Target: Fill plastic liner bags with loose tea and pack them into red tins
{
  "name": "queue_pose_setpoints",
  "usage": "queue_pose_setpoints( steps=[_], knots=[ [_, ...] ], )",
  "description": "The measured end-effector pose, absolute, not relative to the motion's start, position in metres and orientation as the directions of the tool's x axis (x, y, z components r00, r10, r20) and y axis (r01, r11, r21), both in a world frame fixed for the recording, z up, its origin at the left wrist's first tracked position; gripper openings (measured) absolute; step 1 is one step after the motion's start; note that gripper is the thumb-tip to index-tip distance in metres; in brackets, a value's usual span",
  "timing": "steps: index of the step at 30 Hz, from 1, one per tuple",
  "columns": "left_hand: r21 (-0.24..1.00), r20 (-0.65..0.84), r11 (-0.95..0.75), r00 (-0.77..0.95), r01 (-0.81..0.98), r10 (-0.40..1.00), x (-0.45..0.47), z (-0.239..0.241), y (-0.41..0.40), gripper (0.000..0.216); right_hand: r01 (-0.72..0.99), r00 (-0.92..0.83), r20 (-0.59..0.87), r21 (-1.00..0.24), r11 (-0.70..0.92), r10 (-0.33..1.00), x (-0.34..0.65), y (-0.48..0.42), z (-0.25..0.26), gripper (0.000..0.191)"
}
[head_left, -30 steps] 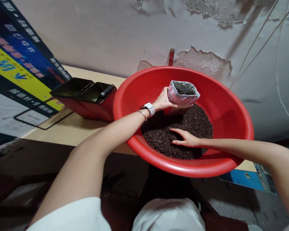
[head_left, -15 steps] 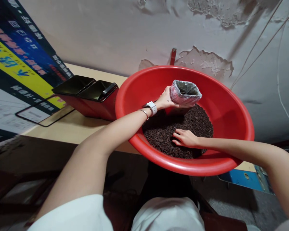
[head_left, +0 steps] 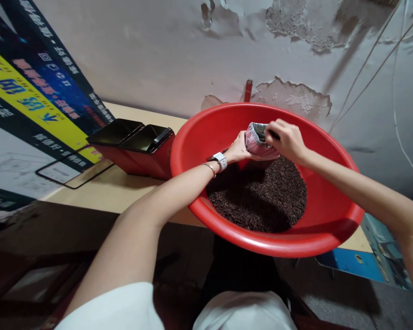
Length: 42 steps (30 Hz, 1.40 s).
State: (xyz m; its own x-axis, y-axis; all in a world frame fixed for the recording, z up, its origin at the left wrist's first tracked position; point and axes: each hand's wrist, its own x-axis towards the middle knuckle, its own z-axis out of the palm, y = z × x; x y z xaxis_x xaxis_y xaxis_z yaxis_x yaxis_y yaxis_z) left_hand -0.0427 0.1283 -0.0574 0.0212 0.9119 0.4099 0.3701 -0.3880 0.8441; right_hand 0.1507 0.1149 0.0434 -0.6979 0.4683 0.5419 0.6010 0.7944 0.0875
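A big red basin (head_left: 330, 215) rests on a pale tabletop and holds a heap of dark loose tea leaves (head_left: 261, 197). An open foil pouch (head_left: 256, 144) stands on the far side of the heap. My left hand (head_left: 239, 149), with a watch and bracelet on the wrist, is wrapped round the pouch's left side. My right hand (head_left: 285, 137) hovers over the pouch mouth with its fingers curled together; dark leaves seem to be pinched in them, though the fingers hide most of it.
Two red tins with dark open lids (head_left: 134, 146) stand on the table (head_left: 99, 188) left of the basin. A blue and yellow printed banner (head_left: 30, 114) leans at the left. A peeling wall (head_left: 192, 55) is close behind. A blue object (head_left: 351, 263) lies under the basin's right edge.
My right hand closed on the heap of leaves, then rose from it and moved to the mouth of the pouch. My left hand kept its hold on the pouch.
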Motion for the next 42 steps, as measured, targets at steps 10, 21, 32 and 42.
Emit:
queue_pose_setpoints(
  steps=[10,21,32,42],
  knots=[
    [0.842,0.430,-0.410,0.023,0.351,0.902,-0.046,-0.061,0.133,0.106,0.705,-0.603,0.569,0.053,0.707,0.559,0.129,0.139,0.074,0.055],
    [0.835,0.435,-0.424,0.050,0.350,0.899,-0.046,-0.062,0.131,0.107,0.688,-0.699,-0.277,-0.012,0.725,0.659,0.219,0.080,-0.054,0.046],
    [0.834,0.455,-0.446,0.051,0.325,0.889,-0.047,-0.062,0.130,0.105,0.786,-0.597,-0.407,-0.123,0.606,0.692,0.216,0.042,-0.090,0.087],
    [0.843,0.437,-0.429,0.052,0.324,0.898,-0.046,-0.060,0.126,0.105,0.743,-0.626,-0.371,-0.016,0.669,0.686,0.200,0.029,-0.075,0.045]
  ],
)
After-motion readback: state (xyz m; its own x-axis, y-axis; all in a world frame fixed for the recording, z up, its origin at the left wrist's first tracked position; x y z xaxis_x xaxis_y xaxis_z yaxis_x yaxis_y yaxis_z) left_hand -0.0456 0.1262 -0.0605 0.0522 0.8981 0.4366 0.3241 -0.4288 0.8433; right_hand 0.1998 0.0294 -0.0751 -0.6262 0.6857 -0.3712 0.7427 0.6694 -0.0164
